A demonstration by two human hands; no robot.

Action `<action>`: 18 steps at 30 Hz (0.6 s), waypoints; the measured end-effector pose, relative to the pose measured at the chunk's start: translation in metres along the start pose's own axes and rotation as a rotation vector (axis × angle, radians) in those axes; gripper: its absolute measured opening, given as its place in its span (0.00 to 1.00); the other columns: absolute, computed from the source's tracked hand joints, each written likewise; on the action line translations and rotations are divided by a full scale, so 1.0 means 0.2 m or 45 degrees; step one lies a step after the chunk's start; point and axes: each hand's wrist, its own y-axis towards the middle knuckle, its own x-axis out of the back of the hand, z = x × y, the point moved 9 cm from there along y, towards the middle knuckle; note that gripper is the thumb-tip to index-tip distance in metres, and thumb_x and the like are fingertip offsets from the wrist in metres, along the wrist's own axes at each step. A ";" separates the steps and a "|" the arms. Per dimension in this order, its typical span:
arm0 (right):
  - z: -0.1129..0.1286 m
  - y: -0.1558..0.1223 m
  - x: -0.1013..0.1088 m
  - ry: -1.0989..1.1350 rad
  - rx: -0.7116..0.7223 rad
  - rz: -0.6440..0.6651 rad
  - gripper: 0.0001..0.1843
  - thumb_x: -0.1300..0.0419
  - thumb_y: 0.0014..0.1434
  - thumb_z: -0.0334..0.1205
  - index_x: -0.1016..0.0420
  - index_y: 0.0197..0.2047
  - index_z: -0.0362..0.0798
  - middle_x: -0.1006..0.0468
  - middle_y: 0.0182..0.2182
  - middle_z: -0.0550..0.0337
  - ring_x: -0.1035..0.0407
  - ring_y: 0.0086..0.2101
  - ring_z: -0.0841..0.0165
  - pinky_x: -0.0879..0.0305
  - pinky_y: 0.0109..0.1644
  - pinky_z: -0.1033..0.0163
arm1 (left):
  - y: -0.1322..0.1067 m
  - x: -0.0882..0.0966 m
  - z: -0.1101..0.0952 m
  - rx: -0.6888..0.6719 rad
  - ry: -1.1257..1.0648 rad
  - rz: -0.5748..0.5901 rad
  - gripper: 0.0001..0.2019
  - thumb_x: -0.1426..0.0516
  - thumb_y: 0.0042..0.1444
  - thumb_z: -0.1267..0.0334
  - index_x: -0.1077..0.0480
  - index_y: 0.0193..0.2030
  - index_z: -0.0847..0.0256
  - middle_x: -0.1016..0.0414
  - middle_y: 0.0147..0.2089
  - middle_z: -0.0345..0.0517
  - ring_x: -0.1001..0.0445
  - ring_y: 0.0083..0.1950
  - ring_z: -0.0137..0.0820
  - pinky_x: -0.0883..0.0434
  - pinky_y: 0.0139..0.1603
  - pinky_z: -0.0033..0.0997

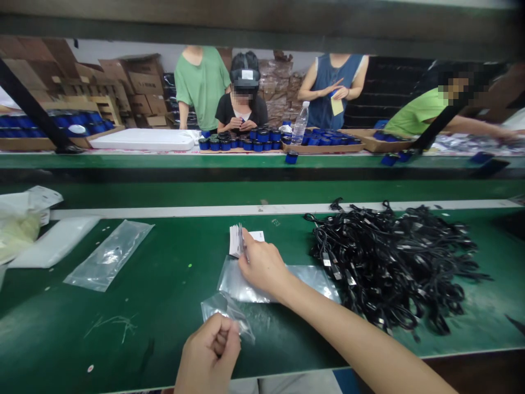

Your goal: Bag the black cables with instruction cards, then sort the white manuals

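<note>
My left hand (211,350), fingers curled in a pinch near the front edge of the table, holds a small clear plastic bag (227,312). Farther forward, my right hand (264,264) has its thumb and fingers closed at the right side of a stack of folded white leaflets (234,241); its fingertips are partly hidden. More white paper shows just behind that hand. Under my right wrist lies a flat pile of clear plastic bags (314,279), partly covered by the forearm.
A heap of black USB cables (389,262) spreads over the right side of the green table (164,323). At left lie a single clear bag (109,256) and a white plastic packet (55,241). Beyond, several people work by blue-sided jars (258,139) and a bottle (301,123).
</note>
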 end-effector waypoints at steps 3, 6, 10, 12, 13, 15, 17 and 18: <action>-0.08 -0.01 0.04 0.078 -0.101 -0.033 0.16 0.53 0.54 0.30 0.28 0.43 0.44 0.22 0.29 0.52 0.27 0.31 0.60 0.40 0.34 0.62 | -0.01 -0.04 0.03 0.108 -0.051 0.100 0.15 0.45 0.50 0.52 0.35 0.21 0.59 0.31 0.18 0.38 0.31 0.20 0.27 0.31 0.24 0.22; -0.13 -0.11 0.15 0.459 -0.144 -0.163 0.12 0.53 0.58 0.33 0.28 0.34 0.47 0.23 0.29 0.57 0.28 0.32 0.64 0.40 0.37 0.64 | -0.02 -0.01 0.06 0.230 -0.189 -0.005 0.16 0.46 0.51 0.49 0.35 0.24 0.60 0.29 0.19 0.38 0.32 0.18 0.25 0.33 0.20 0.22; -0.08 -0.36 0.14 1.073 -0.092 -0.043 0.06 0.46 0.58 0.38 0.32 0.31 0.48 0.29 0.47 0.55 0.34 0.48 0.66 0.41 0.50 0.63 | -0.04 0.00 0.06 0.406 -0.425 -0.114 0.16 0.43 0.47 0.49 0.32 0.32 0.61 0.23 0.24 0.42 0.27 0.21 0.29 0.29 0.23 0.26; -0.05 -0.48 0.06 1.299 -0.175 0.083 0.06 0.44 0.56 0.40 0.34 0.29 0.48 0.36 0.54 0.54 0.40 0.54 0.64 0.43 0.53 0.61 | -0.03 0.01 0.02 0.373 -0.504 -0.117 0.17 0.40 0.43 0.50 0.31 0.35 0.61 0.23 0.26 0.42 0.25 0.25 0.32 0.28 0.27 0.28; -0.04 -0.52 0.01 1.424 -0.245 0.144 0.07 0.43 0.55 0.41 0.35 0.29 0.48 0.37 0.54 0.54 0.39 0.53 0.64 0.42 0.52 0.62 | -0.03 0.02 0.00 0.326 -0.535 -0.112 0.18 0.39 0.41 0.51 0.30 0.35 0.60 0.23 0.27 0.41 0.25 0.28 0.33 0.28 0.28 0.28; -0.04 -0.58 -0.10 1.728 -0.423 0.272 0.11 0.40 0.53 0.44 0.37 0.28 0.48 0.33 0.49 0.54 0.32 0.42 0.68 0.37 0.45 0.63 | -0.03 0.03 -0.03 0.257 -0.570 -0.100 0.16 0.38 0.38 0.52 0.30 0.32 0.60 0.23 0.29 0.41 0.26 0.30 0.33 0.29 0.29 0.26; -0.03 -0.61 -0.18 1.997 -0.584 0.389 0.15 0.37 0.50 0.45 0.39 0.26 0.47 0.28 0.34 0.59 0.33 0.28 0.74 0.37 0.35 0.67 | -0.03 0.02 -0.04 0.234 -0.600 -0.061 0.13 0.37 0.39 0.54 0.31 0.28 0.60 0.24 0.26 0.39 0.27 0.27 0.30 0.31 0.26 0.23; -0.03 -0.61 -0.20 2.073 -0.633 0.408 0.16 0.36 0.48 0.45 0.39 0.25 0.47 0.30 0.26 0.64 0.36 0.23 0.77 0.39 0.30 0.70 | -0.03 0.01 -0.04 0.238 -0.604 -0.036 0.13 0.38 0.40 0.53 0.32 0.26 0.60 0.26 0.23 0.38 0.29 0.24 0.29 0.33 0.24 0.23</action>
